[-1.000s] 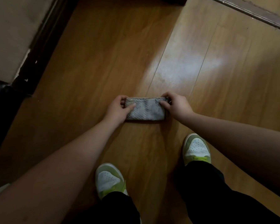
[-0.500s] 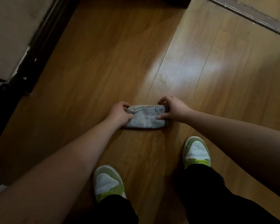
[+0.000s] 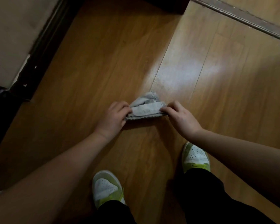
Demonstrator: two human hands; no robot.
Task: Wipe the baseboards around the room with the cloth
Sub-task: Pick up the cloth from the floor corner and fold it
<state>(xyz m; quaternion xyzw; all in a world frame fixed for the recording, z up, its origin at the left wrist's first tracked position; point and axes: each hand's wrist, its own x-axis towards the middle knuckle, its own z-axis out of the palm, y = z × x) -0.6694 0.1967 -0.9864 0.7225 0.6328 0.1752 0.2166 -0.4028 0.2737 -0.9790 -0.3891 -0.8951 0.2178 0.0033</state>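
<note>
Both hands pinch the cloth [image 3: 146, 109]: I see my left hand [image 3: 114, 117] gripping its left end, my right hand [image 3: 179, 118] its right end, low over the wooden floor [image 3: 103, 65], near the dark baseboard [image 3: 39, 50].

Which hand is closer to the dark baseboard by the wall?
Left. The left hand holds the cloth's end on the side of the dark baseboard; the right hand holds the cloth's other end, farther away.
</note>
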